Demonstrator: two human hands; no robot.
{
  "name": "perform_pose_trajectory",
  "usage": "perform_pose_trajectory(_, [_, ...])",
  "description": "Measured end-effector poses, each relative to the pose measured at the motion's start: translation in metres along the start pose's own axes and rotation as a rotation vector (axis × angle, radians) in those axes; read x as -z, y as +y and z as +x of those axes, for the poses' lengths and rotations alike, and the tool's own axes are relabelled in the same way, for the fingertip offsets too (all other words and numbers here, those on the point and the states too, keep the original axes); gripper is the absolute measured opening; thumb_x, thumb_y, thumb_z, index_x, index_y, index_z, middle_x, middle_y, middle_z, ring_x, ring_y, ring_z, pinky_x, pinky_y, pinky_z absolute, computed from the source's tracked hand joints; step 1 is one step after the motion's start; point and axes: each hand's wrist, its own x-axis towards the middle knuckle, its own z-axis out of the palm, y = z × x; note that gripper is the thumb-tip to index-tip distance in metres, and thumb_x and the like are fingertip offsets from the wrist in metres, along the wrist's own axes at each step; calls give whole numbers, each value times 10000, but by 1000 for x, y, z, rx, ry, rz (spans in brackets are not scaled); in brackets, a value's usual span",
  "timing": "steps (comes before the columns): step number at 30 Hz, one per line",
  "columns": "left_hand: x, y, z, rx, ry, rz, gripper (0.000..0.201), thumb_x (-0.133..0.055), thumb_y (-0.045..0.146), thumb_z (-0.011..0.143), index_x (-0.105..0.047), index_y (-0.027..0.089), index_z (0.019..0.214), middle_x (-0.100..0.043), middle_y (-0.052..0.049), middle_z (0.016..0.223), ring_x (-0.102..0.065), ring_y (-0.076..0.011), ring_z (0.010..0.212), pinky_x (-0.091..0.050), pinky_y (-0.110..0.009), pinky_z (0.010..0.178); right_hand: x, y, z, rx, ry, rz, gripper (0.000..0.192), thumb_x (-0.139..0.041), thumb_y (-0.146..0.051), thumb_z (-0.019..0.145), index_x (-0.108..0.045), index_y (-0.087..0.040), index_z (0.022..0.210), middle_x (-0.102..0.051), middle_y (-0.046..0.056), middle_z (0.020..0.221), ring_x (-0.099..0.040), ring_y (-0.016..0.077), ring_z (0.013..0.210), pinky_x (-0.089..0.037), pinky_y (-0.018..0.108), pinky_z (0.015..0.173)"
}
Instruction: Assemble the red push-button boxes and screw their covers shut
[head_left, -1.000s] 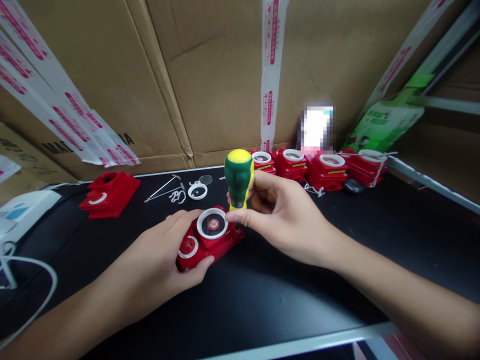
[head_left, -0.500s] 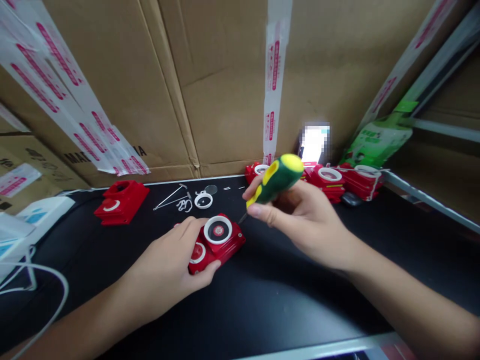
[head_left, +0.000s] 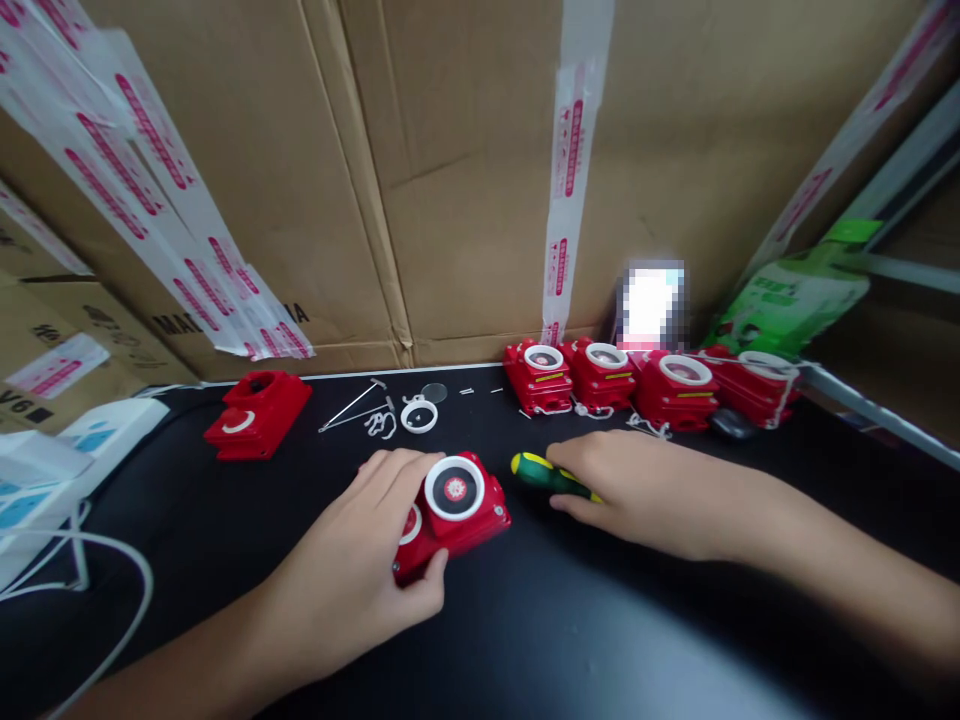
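My left hand [head_left: 367, 540] is closed round a red housing [head_left: 469, 530] with a white ring and a dark round window bearing a red-and-white emblem. A smaller white-rimmed red circle on the housing is partly covered by my fingers, and a screw shows at its right corner. To the right, my right hand [head_left: 600, 480] grips a green and yellow screwdriver [head_left: 544, 474] low over the black tabletop. The handle's butt points left toward the housing; the blade is hidden by the hand.
Several similar red units [head_left: 538, 380] line the back right, before a blurred bright screen [head_left: 651, 305] and a green pouch [head_left: 795, 295]. At back left are another red housing [head_left: 259, 415], metal rods [head_left: 352, 405], a white ring [head_left: 418, 415], a clear disc [head_left: 434, 392] and a white power strip [head_left: 82, 470].
My right hand has moved down and right from the housing's corner, and the screwdriver has swung from upright to lying nearly flat. My left hand still holds the housing.
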Motion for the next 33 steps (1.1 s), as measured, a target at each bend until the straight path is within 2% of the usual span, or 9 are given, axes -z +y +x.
perform_pose_trajectory(9, [-3, -5, -2, 18, -33, -22, 736, -673, 152, 827, -524, 287, 1535, -692, -123, 1441, -654, -380, 1322, -560, -598, 1163, -21, 7, 5, 58, 123, -63, 160, -700, -331, 1064, -747, -201, 983, -838, 94, 973, -821, 293, 844, -506, 369, 698])
perform_pose_trajectory(14, [15, -8, 4, -69, -69, -10, 717, -664, 167, 857, -530, 266, 1555, -686, -111, 1471, -642, -348, 1351, -544, -518, 1178, -28, 7, 6, 92, 185, -155, 131, -695, -320, 1063, -722, -210, 997, -830, 75, 968, -799, 286, 789, -426, 373, 645])
perform_pose_trajectory(16, [28, -20, 9, -95, -41, -25, 532, -595, 261, 968, -600, 254, 1500, -684, -113, 1483, -632, -345, 1367, -523, -513, 1180, -30, 8, 7, 95, 206, -178, 122, -695, -311, 1066, -708, -207, 1002, -819, 73, 963, -791, 280, 778, -391, 372, 630])
perform_pose_trajectory(17, [35, -30, 13, -53, -6, -8, 436, -538, 289, 1016, -658, 253, 1434, -705, -108, 1443, -646, -337, 1341, -521, -510, 1160, -31, 8, 7, 93, 212, -185, 121, -693, -306, 1069, -701, -206, 1001, -811, 72, 963, -788, 277, 775, -377, 372, 624])
perform_pose_trajectory(19, [47, -53, 21, 137, 90, 94, 311, -489, 314, 1062, -745, 256, 1228, -767, -71, 1232, -714, -289, 1141, -560, -446, 1008, -33, 9, 9, 90, 221, -196, 120, -697, -298, 1069, -693, -203, 997, -795, 70, 969, -780, 271, 763, -353, 369, 609])
perform_pose_trajectory(22, [54, -89, 32, 253, 144, 152, 254, -553, 310, 1013, -761, 215, 1123, -776, -62, 1019, -723, -270, 920, -553, -406, 837, -36, 8, 10, 96, 242, -218, 116, -704, -286, 1059, -689, -195, 989, -775, 77, 995, -759, 254, 718, -315, 362, 581])
perform_pose_trajectory(26, [47, -116, 36, 294, 66, 166, 175, -642, 281, 916, -788, 226, 994, -786, -25, 889, -726, -232, 793, -550, -354, 748, -37, 5, 11, 86, 251, -233, 117, -695, -288, 1060, -689, -187, 1000, -768, 89, 1029, -761, 249, 719, -321, 352, 570])
perform_pose_trajectory(29, [39, -123, 36, 288, 30, 152, 188, -648, 323, 945, -790, 220, 1015, -798, -33, 920, -731, -207, 766, -577, -329, 728, -37, 4, 12, 70, 263, -235, 114, -695, -294, 1065, -690, -186, 1030, -771, 90, 1049, -780, 250, 764, -363, 342, 585])
perform_pose_trajectory(33, [29, -131, 35, 240, 23, 147, 310, -601, 375, 1026, -803, 221, 1204, -768, -54, 1019, -734, -215, 844, -603, -343, 796, -37, 3, 11, 59, 251, -221, 127, -665, -303, 1083, -685, -185, 1040, -772, 96, 1067, -788, 260, 799, -404, 344, 608])
